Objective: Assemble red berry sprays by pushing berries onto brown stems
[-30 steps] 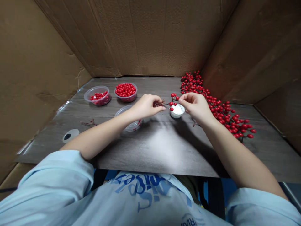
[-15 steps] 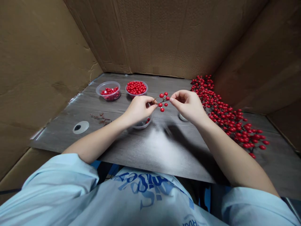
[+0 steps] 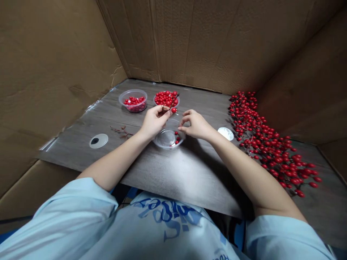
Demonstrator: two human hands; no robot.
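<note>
The left hand is closed in a pinch, gripping a berry sprig by its stem between thumb and fingers. The sprig tilts up and to the right, and in this view its red berries overlap the near side of the full tub. Whether they touch the tub's contents I cannot tell.

The right hand is open and loosely curled, palm down, and holds nothing. Its fingertips are just beside the right rim of the clear tub, which sits between the hands with a few loose berries inside.

Toward the far edge of the table, left of the full tub, a third tub holds fewer berries. More sprigs lie heaped along the right side, with a white dish just left of them. Dry twigs and a white disc with a black spot lie near the left edge.
</note>
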